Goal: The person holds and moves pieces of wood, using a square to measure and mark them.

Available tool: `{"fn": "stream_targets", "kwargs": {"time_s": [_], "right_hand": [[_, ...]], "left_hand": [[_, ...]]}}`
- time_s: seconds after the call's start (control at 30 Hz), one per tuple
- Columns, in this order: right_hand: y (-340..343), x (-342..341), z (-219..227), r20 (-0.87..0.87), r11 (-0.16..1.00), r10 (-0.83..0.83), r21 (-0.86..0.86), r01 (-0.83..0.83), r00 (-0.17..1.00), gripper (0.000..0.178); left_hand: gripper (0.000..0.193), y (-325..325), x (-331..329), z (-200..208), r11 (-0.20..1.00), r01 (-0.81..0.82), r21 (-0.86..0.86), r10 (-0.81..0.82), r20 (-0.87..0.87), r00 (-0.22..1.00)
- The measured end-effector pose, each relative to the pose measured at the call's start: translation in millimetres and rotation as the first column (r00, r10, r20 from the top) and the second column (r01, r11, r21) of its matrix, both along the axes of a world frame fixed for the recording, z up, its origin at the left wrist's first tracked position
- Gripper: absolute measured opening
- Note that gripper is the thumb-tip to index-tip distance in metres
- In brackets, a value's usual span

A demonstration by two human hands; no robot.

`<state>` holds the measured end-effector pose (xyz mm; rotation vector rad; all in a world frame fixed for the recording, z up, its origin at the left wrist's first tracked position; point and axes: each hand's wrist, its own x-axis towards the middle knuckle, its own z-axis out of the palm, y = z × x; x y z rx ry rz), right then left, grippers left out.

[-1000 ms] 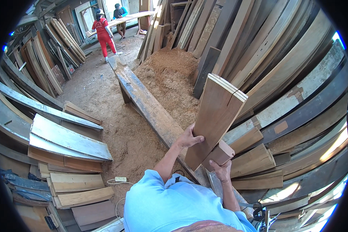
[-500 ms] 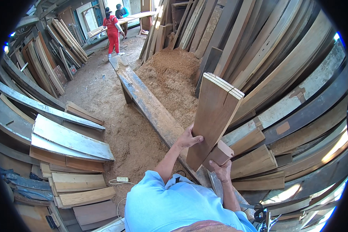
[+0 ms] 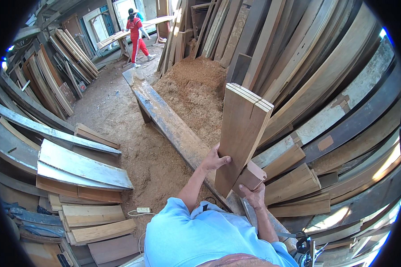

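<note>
A wide wooden board (image 3: pixel 241 129) stands on end in front of me, leaning a little to the right at the top. Its pale top end carries dark lines or cuts running across it. My left hand (image 3: pixel 214 161) is closed on the board's left edge, thumb across the face. Against its lower right side sits a short wooden block (image 3: pixel 252 176). My right hand (image 3: pixel 254 195) is wrapped round that block, with the thumb on the near side. Below, the board's foot meets the long wooden bench (image 3: pixel 173 129); whether it rests there I cannot tell.
Sawdust (image 3: pixel 191 93) is heaped beyond the bench. Planks (image 3: pixel 294 53) lean all along the right. Stacked boards (image 3: pixel 93 216) lie at left, near a white power strip (image 3: pixel 143 209). A person in red (image 3: pixel 136 33) stands far off beside a long plank (image 3: pixel 153 22).
The board's top has swung slightly left, while both my hands keep their holds. In the background the person in red has stepped, and the second person is now mostly hidden.
</note>
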<state>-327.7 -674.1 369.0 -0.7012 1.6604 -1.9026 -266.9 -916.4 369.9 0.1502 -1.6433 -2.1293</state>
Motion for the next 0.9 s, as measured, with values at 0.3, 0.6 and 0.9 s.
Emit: {"fn": "stream_targets", "kwargs": {"time_s": [0.3,0.6,0.9], "right_hand": [[-0.6,6.4,0.6,0.018,1.000,0.027,-0.008,-0.027,0.999,0.037],[-2.3,8.3,1.0,0.009,1.000,0.025,-0.014,-0.025,1.000,0.038],[3.0,4.9,0.3,0.025,0.999,-0.023,-0.027,0.023,0.999,0.033]], "left_hand": [[0.110,-6.0,7.0,1.7,0.997,0.037,-0.063,-0.034,0.047,0.998],[0.112,-4.7,9.6,-0.9,0.999,-0.009,-0.052,0.011,0.040,0.999],[0.105,3.2,1.5,8.7,0.999,0.035,-0.017,-0.035,0.012,0.999]]}}
